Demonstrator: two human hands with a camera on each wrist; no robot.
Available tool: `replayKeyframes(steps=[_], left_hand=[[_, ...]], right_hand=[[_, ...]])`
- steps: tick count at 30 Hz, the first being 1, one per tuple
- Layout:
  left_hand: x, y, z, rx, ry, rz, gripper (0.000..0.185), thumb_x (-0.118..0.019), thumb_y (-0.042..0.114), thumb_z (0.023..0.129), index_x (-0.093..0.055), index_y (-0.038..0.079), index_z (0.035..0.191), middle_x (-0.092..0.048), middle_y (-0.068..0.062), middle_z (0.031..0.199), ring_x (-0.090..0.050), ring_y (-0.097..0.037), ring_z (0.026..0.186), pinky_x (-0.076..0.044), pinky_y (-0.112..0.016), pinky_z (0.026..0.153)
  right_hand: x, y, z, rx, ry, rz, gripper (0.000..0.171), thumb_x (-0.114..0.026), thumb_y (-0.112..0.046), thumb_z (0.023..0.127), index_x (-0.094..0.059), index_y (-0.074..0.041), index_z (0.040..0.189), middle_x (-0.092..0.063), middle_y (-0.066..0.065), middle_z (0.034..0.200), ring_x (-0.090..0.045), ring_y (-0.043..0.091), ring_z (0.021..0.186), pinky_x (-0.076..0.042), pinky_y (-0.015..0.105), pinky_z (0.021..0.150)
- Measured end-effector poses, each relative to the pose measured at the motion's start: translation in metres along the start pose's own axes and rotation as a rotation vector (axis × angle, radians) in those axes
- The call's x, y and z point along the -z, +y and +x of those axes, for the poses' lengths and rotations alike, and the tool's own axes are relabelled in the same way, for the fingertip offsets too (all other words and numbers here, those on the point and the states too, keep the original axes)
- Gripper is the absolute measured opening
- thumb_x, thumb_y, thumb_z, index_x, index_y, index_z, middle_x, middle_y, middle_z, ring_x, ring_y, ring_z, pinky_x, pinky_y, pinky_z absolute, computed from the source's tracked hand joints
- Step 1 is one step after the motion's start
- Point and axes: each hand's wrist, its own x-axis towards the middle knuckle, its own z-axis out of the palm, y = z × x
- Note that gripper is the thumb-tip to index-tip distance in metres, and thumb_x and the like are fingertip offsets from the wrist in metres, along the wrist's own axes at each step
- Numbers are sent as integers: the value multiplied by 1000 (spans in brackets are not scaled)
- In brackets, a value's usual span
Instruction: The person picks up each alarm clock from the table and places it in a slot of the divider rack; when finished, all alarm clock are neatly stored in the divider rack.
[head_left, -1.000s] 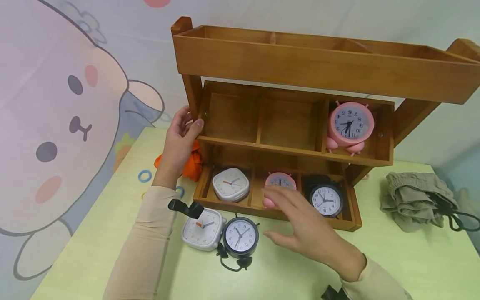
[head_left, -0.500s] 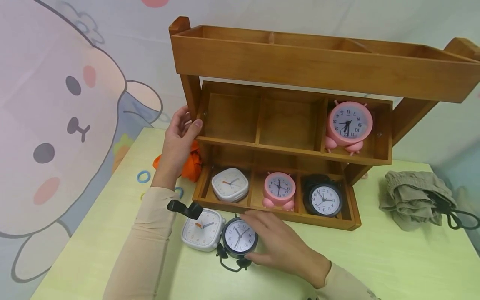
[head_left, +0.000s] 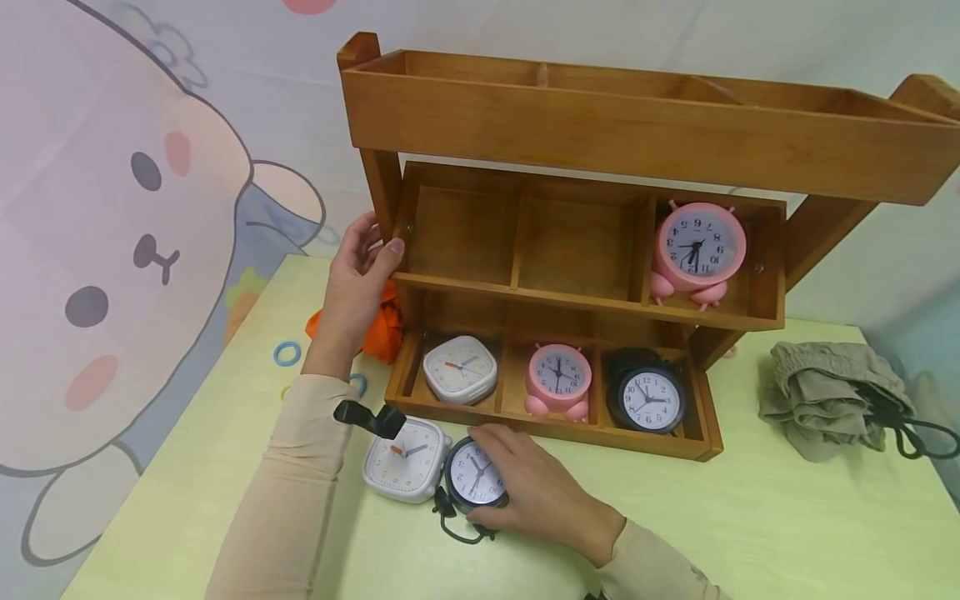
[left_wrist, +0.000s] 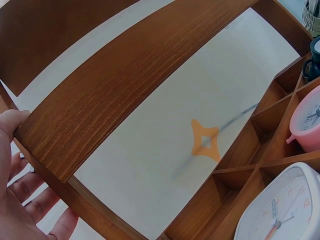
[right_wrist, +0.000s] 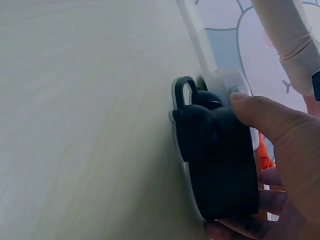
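Observation:
My left hand grips the left end of the wooden shelf at its middle tier, thumb in front and fingers behind. My right hand grips a black twin-bell alarm clock from its right side. The clock lies face up on the table, bells toward me. In the right wrist view, my thumb presses the black clock's side near the bells, and the other fingers reach round its far side. Against the black clock's left lies a white square alarm clock, partly covered by my left wrist strap.
In the bottom tier sit a white clock, a small pink clock and another black clock. A larger pink clock occupies the middle tier's right compartment. Orange cloth, a blue ring and a grey-green fabric bundle flank the shelf.
My right hand has come left and down from in front of the small pink clock, and its fingers have taken hold of the black alarm clock. The left hand stays on the shelf.

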Motion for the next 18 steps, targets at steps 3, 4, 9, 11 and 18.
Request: replayKeyframes(steps=[3, 4, 9, 11, 18], left_hand=[[1, -1, 0, -1, 6, 0, 54, -60, 35, 98, -39, 28, 147, -46, 1, 148, -45, -17, 135, -38, -39, 116], [1, -2, 0, -1, 7, 2, 54, -60, 36, 98, -39, 29, 147, -47, 1, 148, -45, -16, 134, -38, -39, 116], [0, -1, 0, 4, 7, -4, 54, -60, 35, 98, -39, 28, 147, -47, 0, 148, -45, -17, 135, -38, -39, 116], [0, 0, -1, 11, 4, -5, 55, -60, 34, 98, -39, 28, 148, -46, 0, 148, -45, -18, 135, -37, -39, 116], [-1, 1, -1, 8, 8, 6, 55, -60, 35, 98, -39, 28, 148, -46, 0, 148, -45, -18, 135, -38, -39, 116]], right_hand=[[-2, 0, 1, -7, -2, 1, 91, -81, -51, 74, -43, -11, 146, -48, 5, 144, -51, 21, 126, -45, 40, 108], [-2, 0, 1, -6, 0, 2, 91, -81, -52, 74, -43, -11, 146, -49, 5, 143, -51, 21, 126, -45, 40, 108], [-4, 1, 0, -6, 13, 7, 91, -81, -51, 73, -44, -11, 146, -50, 5, 143, -51, 22, 127, -45, 40, 108], [-4, 2, -2, -15, 22, 7, 89, -82, -51, 73, -46, -12, 145, -50, 4, 142, -51, 21, 127, -45, 40, 107], [18, 1, -14, -69, 97, 33, 92, -85, -49, 70, -46, -16, 146, -51, 1, 142, -50, 20, 129, -47, 41, 106]])
